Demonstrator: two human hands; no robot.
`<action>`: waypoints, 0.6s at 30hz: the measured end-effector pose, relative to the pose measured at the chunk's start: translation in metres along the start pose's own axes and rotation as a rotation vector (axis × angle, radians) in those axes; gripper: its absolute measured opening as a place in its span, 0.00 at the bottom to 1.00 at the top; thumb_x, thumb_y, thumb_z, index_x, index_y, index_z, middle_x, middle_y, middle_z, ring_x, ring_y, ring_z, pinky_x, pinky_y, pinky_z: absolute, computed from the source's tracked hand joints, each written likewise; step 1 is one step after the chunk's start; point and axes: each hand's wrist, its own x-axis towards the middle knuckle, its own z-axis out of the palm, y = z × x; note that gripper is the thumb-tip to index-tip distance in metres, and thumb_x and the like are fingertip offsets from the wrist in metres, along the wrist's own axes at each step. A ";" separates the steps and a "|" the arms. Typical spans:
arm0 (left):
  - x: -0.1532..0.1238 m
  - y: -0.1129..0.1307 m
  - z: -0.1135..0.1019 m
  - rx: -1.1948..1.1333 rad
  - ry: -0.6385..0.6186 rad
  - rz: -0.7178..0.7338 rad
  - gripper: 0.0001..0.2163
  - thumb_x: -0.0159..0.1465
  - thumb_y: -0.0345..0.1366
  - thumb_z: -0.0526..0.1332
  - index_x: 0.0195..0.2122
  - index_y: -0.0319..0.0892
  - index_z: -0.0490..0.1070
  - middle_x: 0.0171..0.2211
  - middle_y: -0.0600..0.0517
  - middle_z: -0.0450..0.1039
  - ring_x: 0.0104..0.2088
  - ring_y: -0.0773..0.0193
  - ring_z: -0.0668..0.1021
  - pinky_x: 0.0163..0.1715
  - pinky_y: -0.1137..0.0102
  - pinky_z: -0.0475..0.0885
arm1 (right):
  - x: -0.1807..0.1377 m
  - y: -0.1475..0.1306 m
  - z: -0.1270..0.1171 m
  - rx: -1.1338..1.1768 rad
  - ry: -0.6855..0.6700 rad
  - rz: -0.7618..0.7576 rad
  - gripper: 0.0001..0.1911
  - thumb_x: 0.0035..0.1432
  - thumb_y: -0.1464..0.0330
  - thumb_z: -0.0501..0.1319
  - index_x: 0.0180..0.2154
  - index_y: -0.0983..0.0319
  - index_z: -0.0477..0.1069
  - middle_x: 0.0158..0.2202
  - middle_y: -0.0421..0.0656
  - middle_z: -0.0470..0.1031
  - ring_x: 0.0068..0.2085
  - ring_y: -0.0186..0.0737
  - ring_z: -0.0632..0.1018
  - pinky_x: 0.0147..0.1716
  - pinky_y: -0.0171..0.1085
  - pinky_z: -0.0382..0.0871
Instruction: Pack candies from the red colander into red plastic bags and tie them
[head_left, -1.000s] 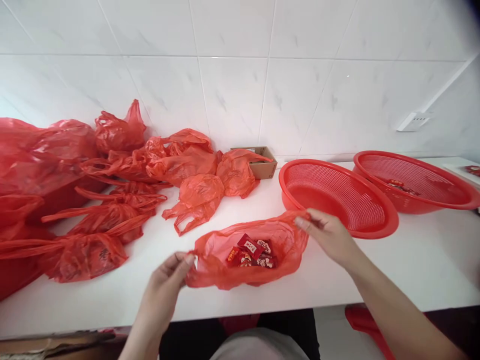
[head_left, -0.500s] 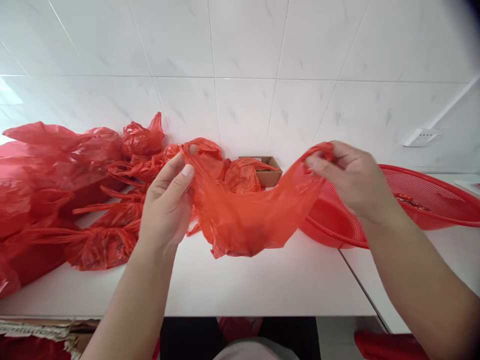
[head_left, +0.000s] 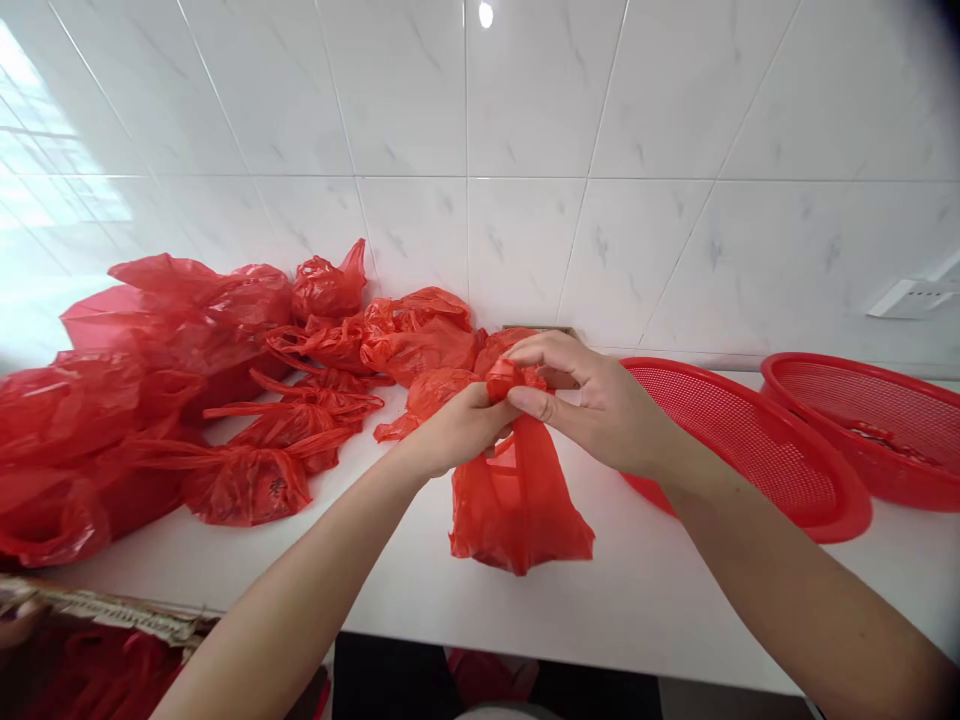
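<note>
A red plastic bag (head_left: 521, 505) hangs over the white table, its handles gathered at the top. My left hand (head_left: 461, 425) is closed around the gathered handles from the left. From the right, my right hand (head_left: 592, 395) pinches the same bunched plastic between thumb and fingers. The two hands meet at the bag's neck, and part of the left fingers is hidden. Just behind them lie more red plastic bags (head_left: 420, 345), bunched up on the table. What sits inside the held bag cannot be made out.
Filled red bags (head_left: 247, 485) crowd the left of the white table (head_left: 420, 590). Two red mesh baskets (head_left: 750, 440) stand at the right, the farther one holding small items. A cardboard box (head_left: 536, 328) is by the tiled wall. An open carton (head_left: 97, 650) sits below, at left.
My hands have come together from wide apart, bringing the bag's two handles to one point. The bag now hangs narrower and lower. The view has shifted left.
</note>
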 end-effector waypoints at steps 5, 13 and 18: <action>-0.004 -0.010 -0.004 -0.206 0.037 -0.154 0.18 0.66 0.48 0.55 0.24 0.44 0.54 0.19 0.62 0.42 0.19 0.73 0.49 0.19 0.75 0.50 | -0.013 0.035 0.004 0.089 -0.080 0.158 0.09 0.63 0.65 0.57 0.45 0.56 0.68 0.43 0.41 0.74 0.44 0.38 0.75 0.44 0.42 0.72; -0.019 -0.020 -0.015 -0.192 -0.043 -0.054 0.15 0.68 0.46 0.53 0.41 0.42 0.73 0.28 0.51 0.76 0.25 0.67 0.73 0.33 0.68 0.69 | -0.043 0.005 0.001 0.176 0.034 0.035 0.03 0.62 0.67 0.60 0.39 0.56 0.67 0.35 0.39 0.69 0.37 0.34 0.73 0.38 0.36 0.71; -0.029 -0.012 -0.018 0.159 -0.119 0.011 0.04 0.61 0.34 0.62 0.34 0.43 0.77 0.32 0.53 0.76 0.35 0.65 0.75 0.38 0.70 0.69 | -0.041 0.013 0.018 0.252 0.041 0.043 0.07 0.65 0.64 0.55 0.44 0.55 0.68 0.40 0.41 0.72 0.43 0.38 0.74 0.45 0.40 0.69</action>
